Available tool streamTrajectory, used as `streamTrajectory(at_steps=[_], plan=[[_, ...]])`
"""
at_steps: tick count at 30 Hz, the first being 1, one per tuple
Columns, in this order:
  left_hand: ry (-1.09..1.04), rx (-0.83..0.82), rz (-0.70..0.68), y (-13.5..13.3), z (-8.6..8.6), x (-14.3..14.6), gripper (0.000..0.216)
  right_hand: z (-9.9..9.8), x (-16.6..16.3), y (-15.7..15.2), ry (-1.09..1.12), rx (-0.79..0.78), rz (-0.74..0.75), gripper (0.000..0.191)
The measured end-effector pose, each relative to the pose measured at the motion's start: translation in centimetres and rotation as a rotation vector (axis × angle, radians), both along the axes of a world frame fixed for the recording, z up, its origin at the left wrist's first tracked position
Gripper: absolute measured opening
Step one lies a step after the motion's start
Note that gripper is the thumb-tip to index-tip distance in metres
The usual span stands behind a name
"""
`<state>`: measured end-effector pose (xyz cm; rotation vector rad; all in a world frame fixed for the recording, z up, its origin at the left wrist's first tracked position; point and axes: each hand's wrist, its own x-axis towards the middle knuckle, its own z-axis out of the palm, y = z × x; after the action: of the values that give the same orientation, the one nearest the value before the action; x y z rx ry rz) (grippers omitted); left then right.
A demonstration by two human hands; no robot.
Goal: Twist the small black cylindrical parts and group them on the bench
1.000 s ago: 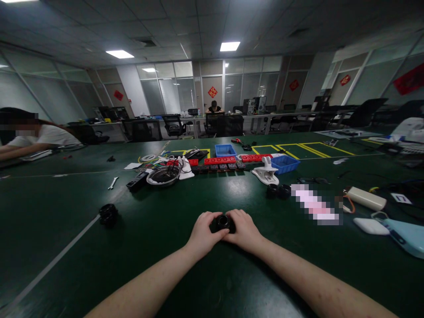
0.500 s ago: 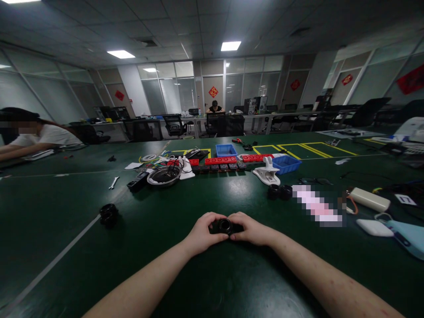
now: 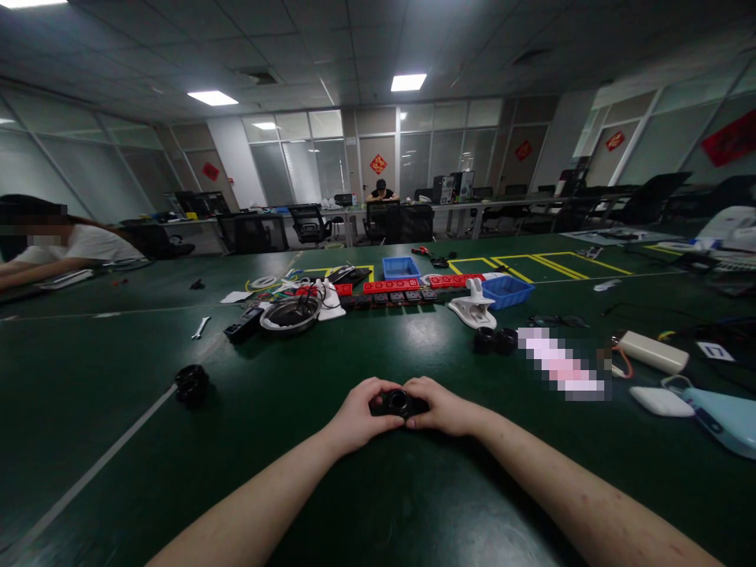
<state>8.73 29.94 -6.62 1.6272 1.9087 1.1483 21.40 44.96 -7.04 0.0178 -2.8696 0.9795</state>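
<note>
A black pipe fitting [image 3: 399,403] with a round opening in its middle rests low over the green table in front of me. My left hand [image 3: 367,413] is closed around its left end, thumb in front and fingers behind. From the other side my right hand [image 3: 440,406] grips the right end the same way, and the two thumbs nearly meet below the opening. The fingers cover both ends of the fitting. Another black fitting [image 3: 192,385] stands to the left, and a pair of black round fittings [image 3: 494,340] sits beyond my right hand.
Across the table lie red power strips [image 3: 390,286], a blue bin [image 3: 509,292], a white clip stand [image 3: 474,307], a round metal dish [image 3: 290,315] and a wrench [image 3: 201,327]. A light-blue case [image 3: 725,421] lies at right. A person [image 3: 71,236] sits at far left.
The whole view has shifted very slightly to the left. Both hands keep the same hold on the black pipe fitting.
</note>
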Motion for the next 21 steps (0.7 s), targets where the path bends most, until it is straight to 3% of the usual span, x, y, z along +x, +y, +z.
streamTrajectory(at_steps=[8, 14, 18, 21], plan=[[0.006, -0.017, 0.088, -0.2, 0.7, 1.1, 0.036, -0.7, -0.2, -1.0, 0.051, 0.035, -0.204, 0.041], [0.056, -0.010, 0.269, -0.1, 0.5, 2.0, 0.031, -1.4, -0.6, -2.9, 0.093, 0.227, -0.443, 0.032], [0.039, 0.016, 0.246, 0.0, 0.3, 1.7, 0.031, -1.1, -0.4, -3.2, 0.113, 0.259, -0.424, 0.040], [0.028, 0.014, 0.156, 0.0, 0.2, 1.1, 0.033, -0.6, -0.1, -2.5, 0.101, 0.164, -0.274, 0.057]])
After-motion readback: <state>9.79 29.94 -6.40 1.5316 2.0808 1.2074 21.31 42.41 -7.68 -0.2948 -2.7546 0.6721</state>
